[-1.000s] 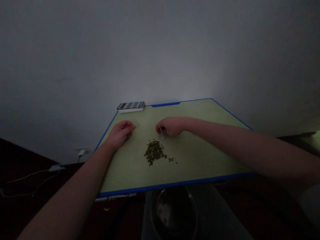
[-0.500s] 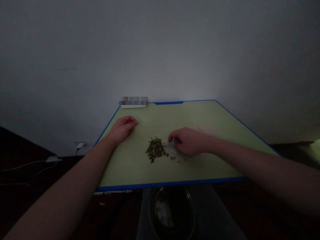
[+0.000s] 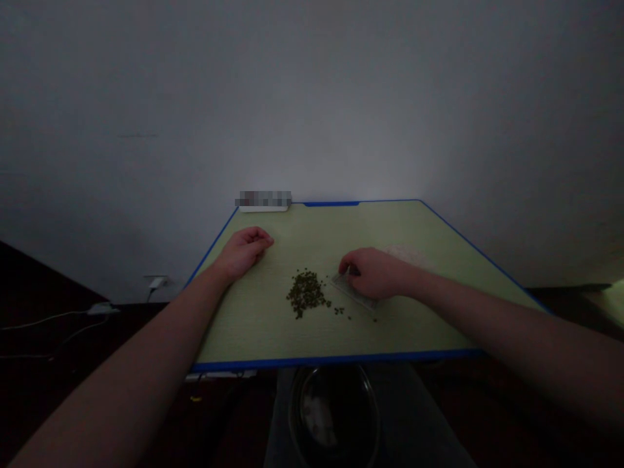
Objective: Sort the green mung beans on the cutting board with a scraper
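Note:
In the head view a loose heap of small greenish-brown pellets [image 3: 306,294], perhaps seeds or beans, lies mid-table. A few stray ones are scattered to its right. My right hand [image 3: 371,273] is closed, thumb and fingers pinching a thin, greyish rectangular sheet [image 3: 364,299], possibly a small flat bag. The sheet lies low over the tabletop, just right of the heap, partly covered by the hand. My left hand [image 3: 247,250] rests on the table to the left of the heap, fingers curled together. Whatever might be inside them is hidden.
The yellow-green table [image 3: 263,338] has a blue rim. A pale, faint patch of material [image 3: 407,253] lies beyond my right wrist. At the back left stands a white box [image 3: 264,208], its top blurred out. A round glassy vessel [image 3: 334,416] sits below the front edge.
My right hand has shifted slightly right, away from the heap. The sheet, bent up beside the pellets before, now lies flatter. My left hand keeps its pose.

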Demonstrator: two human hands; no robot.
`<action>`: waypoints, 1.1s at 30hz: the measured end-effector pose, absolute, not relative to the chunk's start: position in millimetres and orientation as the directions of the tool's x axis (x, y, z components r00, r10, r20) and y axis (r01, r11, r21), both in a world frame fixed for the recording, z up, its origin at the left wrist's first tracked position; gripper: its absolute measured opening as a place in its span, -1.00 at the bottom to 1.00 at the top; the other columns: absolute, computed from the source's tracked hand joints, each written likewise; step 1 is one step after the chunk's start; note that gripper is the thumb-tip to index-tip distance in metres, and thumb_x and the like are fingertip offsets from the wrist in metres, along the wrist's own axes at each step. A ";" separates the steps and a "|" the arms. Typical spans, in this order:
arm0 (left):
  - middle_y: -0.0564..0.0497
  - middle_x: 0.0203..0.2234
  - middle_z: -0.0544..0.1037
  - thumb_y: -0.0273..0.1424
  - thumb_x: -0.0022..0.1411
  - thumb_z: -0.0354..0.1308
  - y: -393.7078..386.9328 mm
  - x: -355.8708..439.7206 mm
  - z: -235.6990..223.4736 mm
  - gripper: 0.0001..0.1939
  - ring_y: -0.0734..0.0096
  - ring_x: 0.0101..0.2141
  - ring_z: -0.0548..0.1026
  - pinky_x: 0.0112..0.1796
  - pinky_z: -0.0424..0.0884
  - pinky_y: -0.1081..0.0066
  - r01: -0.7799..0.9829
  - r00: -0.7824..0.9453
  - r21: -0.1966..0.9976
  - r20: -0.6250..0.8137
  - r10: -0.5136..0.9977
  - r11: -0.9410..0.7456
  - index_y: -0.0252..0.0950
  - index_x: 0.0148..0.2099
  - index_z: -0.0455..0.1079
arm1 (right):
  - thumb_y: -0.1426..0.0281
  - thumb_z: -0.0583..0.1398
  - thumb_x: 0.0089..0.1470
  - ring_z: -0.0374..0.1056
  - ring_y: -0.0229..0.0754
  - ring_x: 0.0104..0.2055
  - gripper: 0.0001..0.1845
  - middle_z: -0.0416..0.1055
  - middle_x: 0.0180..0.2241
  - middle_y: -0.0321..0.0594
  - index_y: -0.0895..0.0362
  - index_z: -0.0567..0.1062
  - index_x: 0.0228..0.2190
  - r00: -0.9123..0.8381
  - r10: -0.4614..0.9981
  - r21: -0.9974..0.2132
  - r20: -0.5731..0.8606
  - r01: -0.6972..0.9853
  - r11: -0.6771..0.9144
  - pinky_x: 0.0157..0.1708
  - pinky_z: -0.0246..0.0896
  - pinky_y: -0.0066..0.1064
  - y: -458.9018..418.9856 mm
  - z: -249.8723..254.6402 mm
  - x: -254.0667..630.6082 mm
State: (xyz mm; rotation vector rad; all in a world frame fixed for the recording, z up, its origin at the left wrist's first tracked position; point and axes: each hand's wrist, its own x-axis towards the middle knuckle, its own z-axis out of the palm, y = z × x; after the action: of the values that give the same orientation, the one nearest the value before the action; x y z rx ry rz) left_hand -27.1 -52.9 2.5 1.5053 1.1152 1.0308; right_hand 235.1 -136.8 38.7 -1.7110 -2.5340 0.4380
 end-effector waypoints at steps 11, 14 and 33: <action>0.21 -0.78 0.17 -0.33 -0.05 0.18 -52.8 -27.0 2.5 -0.81 0.67 -0.75 0.11 -0.69 -0.04 0.53 0.185 0.225 0.975 0.079 0.971 -0.123 -0.32 -0.44 0.25 | 0.47 0.09 -0.13 0.36 -0.21 -0.41 -0.65 0.50 -0.36 -0.14 0.17 0.49 -0.23 -0.325 0.940 -0.262 -0.102 0.921 0.290 -0.44 0.16 -0.44 -135.7 37.8 242.9; 0.21 -0.78 0.16 -0.31 -0.04 0.17 -52.2 -28.0 1.6 -0.80 0.66 -0.75 0.11 -0.70 -0.05 0.53 0.199 0.231 0.973 0.073 0.970 -0.121 -0.31 -0.43 0.26 | 0.48 0.09 -0.12 0.35 -0.22 -0.39 -0.66 0.50 -0.36 -0.16 0.14 0.49 -0.24 -0.360 0.930 -0.266 -0.072 0.906 0.330 -0.43 0.15 -0.45 -137.2 35.7 233.8; 0.20 -0.77 0.18 -0.32 -0.05 0.17 -52.6 -28.0 2.1 -0.81 0.65 -0.75 0.11 -0.70 -0.05 0.54 0.204 0.225 0.969 0.090 0.970 -0.137 -0.31 -0.44 0.26 | 0.50 0.10 -0.17 0.35 -0.23 -0.42 -0.64 0.50 -0.38 -0.15 0.17 0.49 -0.25 -0.389 0.916 -0.304 -0.100 0.888 0.344 -0.44 0.15 -0.46 -143.1 37.6 225.9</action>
State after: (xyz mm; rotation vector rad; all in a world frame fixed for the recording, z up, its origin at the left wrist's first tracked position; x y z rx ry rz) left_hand -28.0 -52.6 2.1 1.5499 1.1439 1.0158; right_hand 225.9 -143.1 37.6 -1.6837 -2.5020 0.4770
